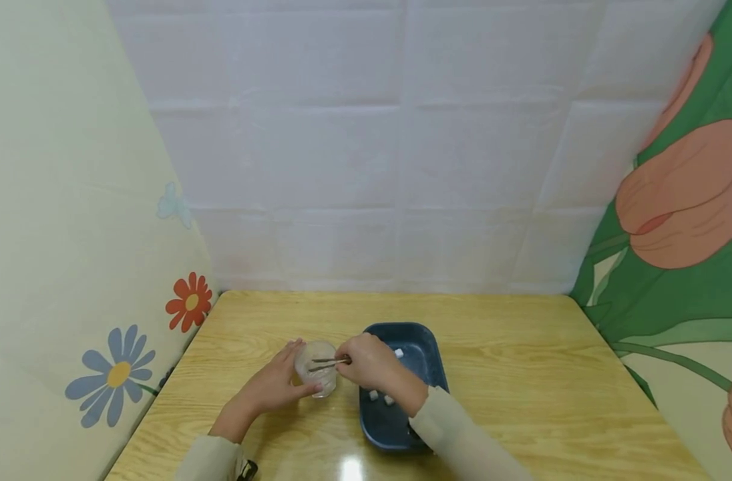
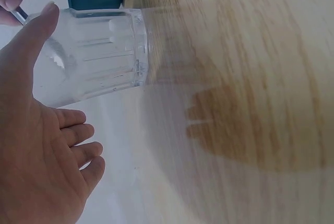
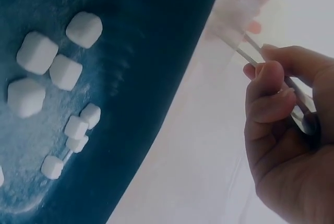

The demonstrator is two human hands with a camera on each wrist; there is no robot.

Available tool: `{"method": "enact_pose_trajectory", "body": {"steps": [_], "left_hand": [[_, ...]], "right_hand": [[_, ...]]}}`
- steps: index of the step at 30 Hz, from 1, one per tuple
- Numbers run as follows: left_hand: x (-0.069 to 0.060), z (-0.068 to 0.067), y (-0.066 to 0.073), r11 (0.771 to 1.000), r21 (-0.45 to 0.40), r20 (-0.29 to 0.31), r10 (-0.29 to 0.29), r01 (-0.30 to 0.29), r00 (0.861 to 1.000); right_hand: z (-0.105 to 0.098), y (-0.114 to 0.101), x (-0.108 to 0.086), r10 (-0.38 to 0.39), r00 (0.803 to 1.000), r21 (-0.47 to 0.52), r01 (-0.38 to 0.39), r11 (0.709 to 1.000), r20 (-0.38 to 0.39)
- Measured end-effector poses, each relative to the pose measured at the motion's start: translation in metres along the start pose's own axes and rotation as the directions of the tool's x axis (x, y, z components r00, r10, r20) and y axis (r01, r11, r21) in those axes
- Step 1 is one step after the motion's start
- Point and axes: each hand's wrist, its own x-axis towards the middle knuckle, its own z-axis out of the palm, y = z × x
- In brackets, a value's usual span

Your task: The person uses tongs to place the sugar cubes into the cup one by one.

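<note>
My left hand (image 1: 272, 384) holds a clear drinking glass (image 1: 324, 387) upright on the table, thumb on the near side, fingers on the far side. In the left wrist view the thumb lies across the glass (image 2: 99, 59) near its rim. My right hand (image 1: 369, 361) pinches small metal tongs (image 1: 325, 361), whose two arms point left over the glass mouth. In the left wrist view their tip shows inside the glass; whether anything is between the tips, I cannot tell. Several white sugar cubes (image 3: 37, 52) lie in the dark blue tray (image 1: 375, 427) beneath my right forearm.
The tray stands just right of the glass on the wood-grain table (image 1: 510, 374). A white cloth wall (image 1: 342, 167) rises behind the table's far edge. Flower-patterned cloths hang on the left (image 1: 89, 234) and right (image 1: 684, 287).
</note>
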Motion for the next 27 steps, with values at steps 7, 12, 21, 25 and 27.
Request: {"method": "enact_pose_trajectory", "body": {"steps": [7,12,21,25,27], "left_hand": [[0.001,-0.001,0.001,1.000,0.012,-0.013,0.008,-0.008,1.000],[0.002,0.000,-0.002,1.000,0.010,-0.003,-0.001,0.001,1.000],[0.002,0.001,-0.002,1.000,0.010,-0.010,0.011,-0.011,1.000],[0.002,0.001,-0.003,1.000,0.016,-0.017,0.010,-0.010,1.000],[0.002,0.001,-0.003,1.000,0.014,-0.017,0.007,-0.007,1.000]], "right_hand": [[-0.015,0.009,-0.009,-0.004,1.000,0.054,0.005,0.999,-0.027],[-0.026,0.016,-0.018,-0.005,0.998,0.056,0.008,0.998,-0.057],[-0.039,0.027,-0.026,0.048,0.997,0.116,-0.041,0.992,-0.057],[-0.043,0.035,-0.030,0.080,0.994,0.136,-0.069,0.988,-0.074],[-0.044,0.040,-0.031,0.086,0.992,0.129,-0.073,0.989,-0.092]]}}
